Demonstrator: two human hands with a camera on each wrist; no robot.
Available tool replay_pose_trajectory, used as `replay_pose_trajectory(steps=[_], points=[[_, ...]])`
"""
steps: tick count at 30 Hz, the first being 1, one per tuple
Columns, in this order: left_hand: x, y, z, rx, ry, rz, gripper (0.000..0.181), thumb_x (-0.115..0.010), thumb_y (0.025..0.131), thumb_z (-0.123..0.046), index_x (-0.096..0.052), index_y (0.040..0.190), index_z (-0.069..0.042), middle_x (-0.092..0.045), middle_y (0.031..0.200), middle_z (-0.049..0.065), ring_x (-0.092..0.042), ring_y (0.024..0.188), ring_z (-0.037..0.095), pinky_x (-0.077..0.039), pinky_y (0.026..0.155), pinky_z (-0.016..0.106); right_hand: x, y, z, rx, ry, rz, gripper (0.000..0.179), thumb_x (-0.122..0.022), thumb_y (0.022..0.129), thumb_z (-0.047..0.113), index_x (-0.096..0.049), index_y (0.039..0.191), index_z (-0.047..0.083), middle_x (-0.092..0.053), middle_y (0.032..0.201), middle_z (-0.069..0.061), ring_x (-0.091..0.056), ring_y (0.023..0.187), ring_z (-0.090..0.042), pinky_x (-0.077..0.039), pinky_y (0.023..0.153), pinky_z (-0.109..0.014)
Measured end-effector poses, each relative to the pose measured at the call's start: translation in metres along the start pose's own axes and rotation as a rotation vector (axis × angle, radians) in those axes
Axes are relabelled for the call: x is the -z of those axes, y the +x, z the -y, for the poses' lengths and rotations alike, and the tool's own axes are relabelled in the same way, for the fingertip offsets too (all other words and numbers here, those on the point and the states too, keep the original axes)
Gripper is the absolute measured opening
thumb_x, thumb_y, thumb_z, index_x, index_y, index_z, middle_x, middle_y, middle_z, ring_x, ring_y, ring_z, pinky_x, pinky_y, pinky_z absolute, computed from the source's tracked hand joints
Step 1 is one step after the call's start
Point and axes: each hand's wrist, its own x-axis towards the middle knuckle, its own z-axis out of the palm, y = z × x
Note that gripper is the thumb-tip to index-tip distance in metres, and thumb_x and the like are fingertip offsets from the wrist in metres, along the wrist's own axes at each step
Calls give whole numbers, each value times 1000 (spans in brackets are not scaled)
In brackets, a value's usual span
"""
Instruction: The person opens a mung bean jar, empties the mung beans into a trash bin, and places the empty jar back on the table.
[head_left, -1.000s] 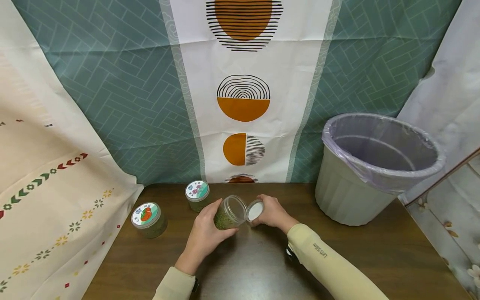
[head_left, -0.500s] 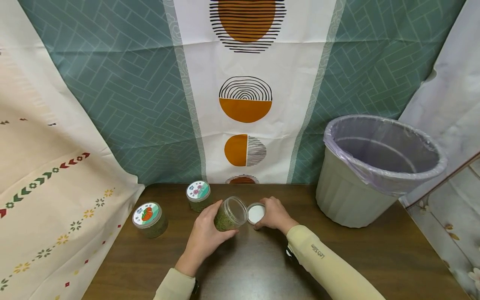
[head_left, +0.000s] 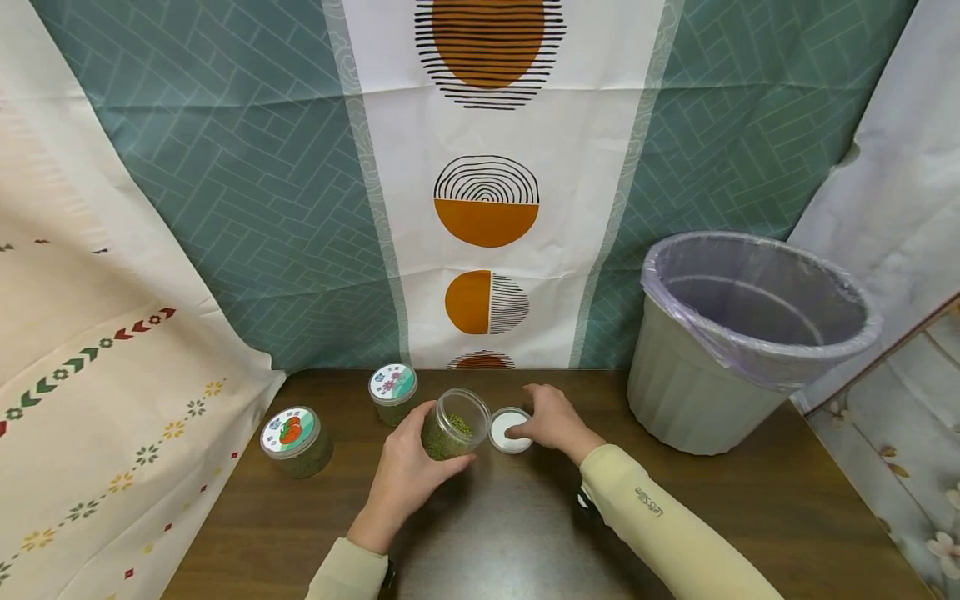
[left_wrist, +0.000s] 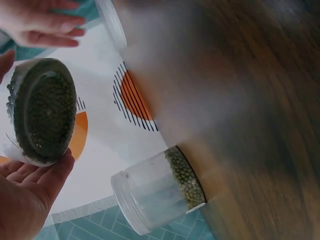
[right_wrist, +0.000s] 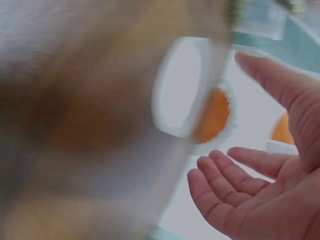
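My left hand grips a clear jar of small green beans, tilted with its uncovered mouth towards the right. In the left wrist view the underside of that jar shows beans pressed against the base. On the table just right of it lies a round lid, white inside with a clear rim. My right hand hovers beside the lid, thumb and fingers spread apart. The right wrist view shows this hand holding nothing, apart from the blurred lid.
Two lidded jars stand on the left: one with a persimmon-like picture, another with pink flowers. A grey bin with a purple liner stands at the right. A patterned cloth hangs behind the dark wooden table.
My right hand has set the lid down flat on the table, let go of it and drawn back to the right. My left hand keeps the jar, its beans now more visible inside the mouth.
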Motion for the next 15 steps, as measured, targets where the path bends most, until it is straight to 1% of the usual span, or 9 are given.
replay_pose_trajectory(steps=[2,5,8,11,13,15], points=[[0,1,-1,6,-20,-5,88,-86,51,-52,-52,125,-21,-62,110,-6,-59,97,10,-52,84,34,15,-2,7,14,-8,-24,73,-81,67,38,-56,126,3,-61,122,-12,-56,115,-29,-48,93,-42],[0,1,-3,16,-30,-6,87,-86,51,-54,-52,125,-21,-62,111,-6,-60,98,11,-52,84,34,46,-7,20,62,-20,-54,56,-75,75,37,-62,119,5,-65,117,-10,-59,111,-26,-50,92,-40],[0,1,-4,9,-33,-9,88,-85,51,-54,-52,125,-20,-62,111,-5,-60,99,11,-52,85,34,87,-13,32,122,-29,-87,41,-70,81,34,-67,111,6,-69,109,-9,-64,101,-23,-53,86,-38],[0,1,-4,6,-34,-12,89,-86,51,-54,-52,125,-19,-62,112,-4,-60,99,13,-53,85,35,131,-22,44,167,-51,-130,30,-64,86,32,-70,106,11,-71,102,-4,-67,92,-19,-54,80,-36],[0,2,-5,8,-32,-15,90,-86,51,-53,-52,126,-18,-62,114,-3,-60,101,13,-52,86,36,159,-27,51,189,-69,-174,24,-62,88,30,-72,103,14,-72,99,-2,-67,88,-17,-54,77,-35],[0,3,-5,6,-36,-14,90,-87,51,-52,-52,127,-18,-62,115,-3,-60,102,14,-52,87,37,187,-33,56,192,-83,-219,21,-62,89,28,-73,101,15,-72,96,-2,-66,86,-17,-54,75,-36]])
